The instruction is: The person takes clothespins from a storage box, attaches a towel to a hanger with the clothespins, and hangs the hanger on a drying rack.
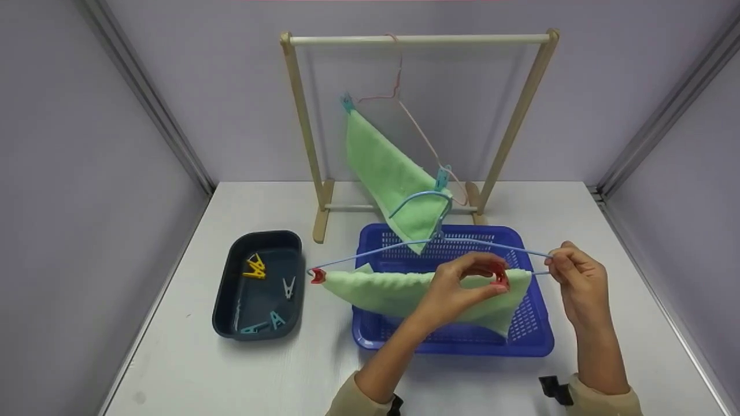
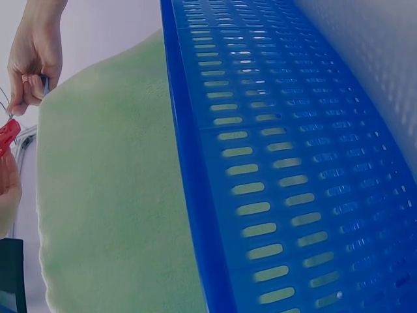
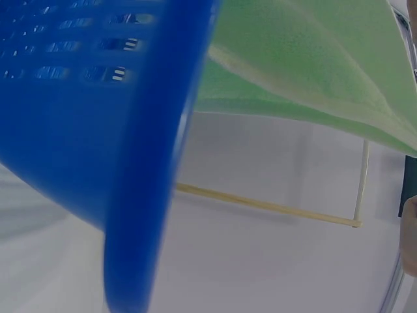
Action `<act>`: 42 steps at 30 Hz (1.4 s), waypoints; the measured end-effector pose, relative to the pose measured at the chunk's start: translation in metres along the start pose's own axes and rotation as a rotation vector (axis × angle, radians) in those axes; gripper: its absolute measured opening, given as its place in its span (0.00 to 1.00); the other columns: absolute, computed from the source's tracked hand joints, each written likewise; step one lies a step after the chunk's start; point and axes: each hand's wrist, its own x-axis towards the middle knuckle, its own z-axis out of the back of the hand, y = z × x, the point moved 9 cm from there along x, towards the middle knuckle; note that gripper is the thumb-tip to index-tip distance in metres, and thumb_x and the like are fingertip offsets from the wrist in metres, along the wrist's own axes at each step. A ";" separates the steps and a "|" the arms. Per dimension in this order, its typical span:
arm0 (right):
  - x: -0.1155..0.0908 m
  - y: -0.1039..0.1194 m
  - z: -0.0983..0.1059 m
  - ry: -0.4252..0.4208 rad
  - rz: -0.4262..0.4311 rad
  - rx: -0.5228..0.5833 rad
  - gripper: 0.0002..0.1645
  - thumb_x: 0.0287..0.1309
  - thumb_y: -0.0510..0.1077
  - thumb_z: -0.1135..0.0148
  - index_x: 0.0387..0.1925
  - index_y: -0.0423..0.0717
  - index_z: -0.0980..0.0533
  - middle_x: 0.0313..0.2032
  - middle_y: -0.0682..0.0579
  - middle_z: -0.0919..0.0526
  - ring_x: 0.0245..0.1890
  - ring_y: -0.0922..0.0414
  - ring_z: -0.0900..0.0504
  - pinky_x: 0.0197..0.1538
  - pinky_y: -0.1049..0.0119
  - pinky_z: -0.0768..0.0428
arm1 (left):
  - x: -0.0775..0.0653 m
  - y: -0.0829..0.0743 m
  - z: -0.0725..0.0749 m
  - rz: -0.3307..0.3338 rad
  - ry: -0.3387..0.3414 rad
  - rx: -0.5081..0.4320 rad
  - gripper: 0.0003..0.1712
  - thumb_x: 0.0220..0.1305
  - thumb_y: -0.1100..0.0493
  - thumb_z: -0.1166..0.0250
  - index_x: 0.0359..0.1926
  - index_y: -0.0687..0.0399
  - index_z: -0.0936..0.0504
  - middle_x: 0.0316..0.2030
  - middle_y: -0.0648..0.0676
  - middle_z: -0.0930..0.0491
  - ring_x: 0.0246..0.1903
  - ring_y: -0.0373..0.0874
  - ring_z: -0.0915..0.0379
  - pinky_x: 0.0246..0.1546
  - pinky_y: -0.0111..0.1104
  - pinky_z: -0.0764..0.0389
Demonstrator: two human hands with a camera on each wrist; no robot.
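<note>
My left hand (image 1: 454, 292) pinches a red clothespin (image 1: 502, 276) between thumb and fingers, near the right part of a light green cloth (image 1: 387, 292). The same clothespin (image 2: 8, 135) appears at the left edge of the left wrist view. My right hand (image 1: 581, 283) grips the right end of a blue wire hanger (image 1: 373, 252). The cloth lies folded along the hanger's lower bar, over the basket. Another red clothespin (image 1: 317, 275) clamps its left end. In the right wrist view, the cloth (image 3: 306, 72) hangs beside the basket's rim.
Below the cloth stands a blue plastic basket (image 1: 451, 348). A dark tray (image 1: 257, 300) at left contains yellow, white and teal clothespins. Behind, a wooden rack (image 1: 419, 40) bears a pink hanger (image 1: 420, 132) with another green cloth (image 1: 390, 167), held by teal clothespins (image 1: 443, 178).
</note>
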 end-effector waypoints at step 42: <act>-0.001 0.001 -0.001 -0.003 -0.009 -0.014 0.11 0.62 0.24 0.56 0.26 0.16 0.32 0.20 0.48 0.34 0.21 0.57 0.41 0.23 0.71 0.45 | 0.006 0.007 -0.009 0.019 -0.094 -0.072 0.18 0.55 0.70 0.36 0.48 0.69 0.26 0.43 0.61 0.21 0.44 0.39 0.25 0.46 0.34 0.25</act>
